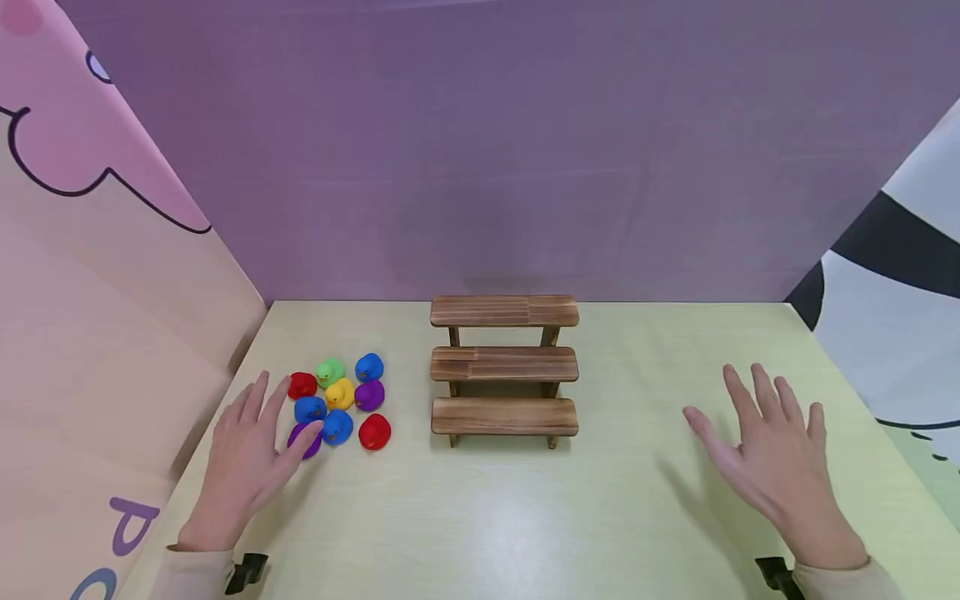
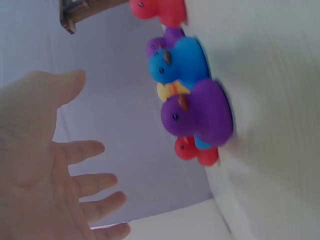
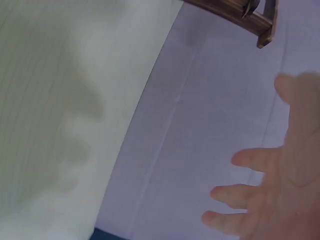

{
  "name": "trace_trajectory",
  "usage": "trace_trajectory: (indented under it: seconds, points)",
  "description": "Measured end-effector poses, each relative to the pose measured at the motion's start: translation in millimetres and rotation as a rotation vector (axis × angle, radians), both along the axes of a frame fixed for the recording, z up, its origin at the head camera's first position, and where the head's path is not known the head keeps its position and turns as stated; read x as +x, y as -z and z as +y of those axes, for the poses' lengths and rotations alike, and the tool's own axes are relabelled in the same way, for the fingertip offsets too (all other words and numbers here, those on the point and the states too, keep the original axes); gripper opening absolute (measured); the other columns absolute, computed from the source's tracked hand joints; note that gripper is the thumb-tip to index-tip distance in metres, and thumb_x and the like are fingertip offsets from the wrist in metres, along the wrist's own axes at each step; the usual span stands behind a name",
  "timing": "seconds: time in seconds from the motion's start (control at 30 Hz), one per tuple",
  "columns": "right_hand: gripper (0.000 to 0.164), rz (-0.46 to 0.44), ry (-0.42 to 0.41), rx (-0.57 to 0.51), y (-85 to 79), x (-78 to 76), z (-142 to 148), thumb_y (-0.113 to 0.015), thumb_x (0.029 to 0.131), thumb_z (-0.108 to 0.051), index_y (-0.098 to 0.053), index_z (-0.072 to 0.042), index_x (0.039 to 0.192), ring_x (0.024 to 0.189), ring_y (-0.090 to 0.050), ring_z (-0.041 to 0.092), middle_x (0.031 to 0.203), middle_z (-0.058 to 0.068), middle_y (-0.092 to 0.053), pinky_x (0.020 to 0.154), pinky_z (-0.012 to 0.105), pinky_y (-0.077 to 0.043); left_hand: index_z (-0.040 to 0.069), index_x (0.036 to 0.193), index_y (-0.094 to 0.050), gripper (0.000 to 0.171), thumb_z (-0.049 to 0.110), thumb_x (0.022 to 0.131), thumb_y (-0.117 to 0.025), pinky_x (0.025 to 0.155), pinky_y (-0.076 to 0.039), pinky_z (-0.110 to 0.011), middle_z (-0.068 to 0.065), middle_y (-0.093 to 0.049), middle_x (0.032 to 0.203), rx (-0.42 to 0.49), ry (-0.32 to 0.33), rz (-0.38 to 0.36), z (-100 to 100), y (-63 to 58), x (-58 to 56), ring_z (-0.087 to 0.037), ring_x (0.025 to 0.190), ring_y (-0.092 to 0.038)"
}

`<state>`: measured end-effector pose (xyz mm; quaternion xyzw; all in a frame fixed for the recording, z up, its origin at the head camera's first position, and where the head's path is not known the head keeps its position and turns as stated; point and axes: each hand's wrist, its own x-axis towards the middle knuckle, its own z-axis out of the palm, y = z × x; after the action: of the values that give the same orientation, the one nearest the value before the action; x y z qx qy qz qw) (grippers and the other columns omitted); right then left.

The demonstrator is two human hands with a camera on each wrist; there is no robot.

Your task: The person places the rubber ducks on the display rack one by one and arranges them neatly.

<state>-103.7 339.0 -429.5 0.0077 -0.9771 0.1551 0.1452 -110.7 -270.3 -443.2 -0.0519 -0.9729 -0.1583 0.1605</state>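
My left hand (image 1: 246,457) hovers at the near left of a group of small rubber ducks, its fingers spread and holding nothing. Its thumb overlaps a purple duck (image 1: 305,440) in the head view. Around that one sit blue ducks (image 1: 337,427), a yellow duck (image 1: 340,394), a green duck (image 1: 330,372), and a red duck (image 1: 302,385). On the group's right side are another red duck (image 1: 374,432) and a second purple duck (image 1: 369,396). Over the right part of the table, my right hand (image 1: 780,467) is held with fingers spread, nothing in it.
A three-tier brown wooden stand (image 1: 504,416) stands at the middle of the pale table (image 1: 510,517), towards the back. Behind the table rises a purple wall (image 1: 525,150). Printed panels flank it, a pink one (image 1: 105,292) at left and a black-and-white one (image 1: 900,317) at right.
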Motion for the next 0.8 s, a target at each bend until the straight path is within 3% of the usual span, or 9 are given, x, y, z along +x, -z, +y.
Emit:
trace_trajectory:
  seconds: [0.13, 0.3, 0.33, 0.43, 0.5, 0.57, 0.7, 0.8]
  points:
    - [0.071, 0.103, -0.048, -0.12, -1.4, -5.6, -7, -0.06, 0.106, -0.043, -0.042, -0.003, 0.162, 0.146, -0.036, 0.062, 0.164, 0.034, -0.039, 0.115, 0.083, -0.02, 0.0, 0.154, -0.05, 0.075, 0.046, 0.099, -0.071, 0.108, -0.036, -0.08, -0.035, -0.039, 0.163, 0.066, 0.008, -0.057, 2, -1.3, 1.3, -0.062, 0.141, -0.041]
    - [0.061, 0.162, -0.085, -0.25, -5.4, -11.7, -23, -0.064, 0.106, -0.034, -0.05, -0.004, 0.157, 0.14, -0.047, 0.058, 0.16, 0.027, -0.05, 0.109, 0.074, -0.035, -0.002, 0.154, -0.051, 0.074, 0.043, 0.099, -0.073, 0.108, -0.04, -0.078, -0.033, -0.043, 0.162, 0.153, -0.015, -0.139, -1, -1.0, 2.6, -0.061, 0.142, -0.043]
    - [0.059, 0.165, -0.091, -0.272, -5.9, -12.5, -26, -0.064, 0.106, -0.033, -0.051, -0.006, 0.157, 0.14, -0.049, 0.056, 0.159, 0.025, -0.052, 0.112, 0.068, -0.038, -0.003, 0.154, -0.051, 0.074, 0.043, 0.099, -0.073, 0.109, -0.041, -0.077, -0.033, -0.045, 0.161, 0.168, -0.015, -0.149, -2, -0.4, 2.7, -0.06, 0.142, -0.044]
    - [0.054, 0.206, -0.113, -0.334, -6.5, -17.0, -38, -0.068, 0.104, -0.027, -0.056, -0.011, 0.155, 0.132, -0.06, 0.042, 0.15, 0.02, -0.063, 0.105, 0.036, -0.05, -0.002, 0.153, -0.052, 0.072, 0.041, 0.1, -0.074, 0.104, -0.047, -0.073, -0.031, -0.053, 0.154, 0.212, -0.014, -0.182, -4, 2.2, 3.8, -0.055, 0.137, -0.053]
    - [0.052, 0.22, -0.121, -0.372, -6.6, -19.7, -46, -0.07, 0.103, -0.024, -0.059, -0.014, 0.153, 0.124, -0.067, 0.025, 0.143, 0.018, -0.069, 0.089, 0.017, -0.051, 0.001, 0.152, -0.054, 0.068, 0.04, 0.099, -0.075, 0.096, -0.053, -0.067, -0.029, -0.06, 0.148, 0.24, -0.014, -0.203, -6, 4.1, 4.8, -0.051, 0.13, -0.06]
    - [0.05, 0.225, -0.13, -0.41, -6.1, -22.6, -54, -0.072, 0.102, -0.022, -0.061, -0.016, 0.151, 0.114, -0.068, 0.014, 0.136, 0.017, -0.073, 0.072, 0.008, -0.047, 0.003, 0.15, -0.057, 0.065, 0.037, 0.099, -0.076, 0.089, -0.057, -0.061, -0.027, -0.066, 0.142, 0.262, -0.014, -0.222, -7, 6.0, 5.6, -0.046, 0.123, -0.066]
    - [0.049, 0.196, -0.159, -0.477, -4.4, -28.3, -69, -0.072, 0.102, -0.022, -0.062, -0.017, 0.15, 0.111, -0.062, -0.01, 0.133, 0.016, -0.074, 0.078, 0.005, -0.05, 0.004, 0.148, -0.061, 0.062, 0.033, 0.097, -0.08, 0.089, -0.059, -0.057, -0.023, -0.072, 0.134, 0.289, 0.0, -0.247, -10, 10.2, 7.5, -0.041, 0.116, -0.072]
    - [0.05, 0.177, -0.199, -0.51, -1.6, -34.4, -82, -0.073, 0.102, -0.021, -0.062, -0.014, 0.15, 0.113, -0.061, -0.013, 0.138, 0.014, -0.072, 0.092, 0.001, -0.046, 0.003, 0.146, -0.062, 0.061, 0.029, 0.095, -0.083, 0.091, -0.059, -0.057, -0.021, -0.075, 0.129, 0.296, 0.024, -0.26, -12, 14.2, 8.6, -0.039, 0.112, -0.074]
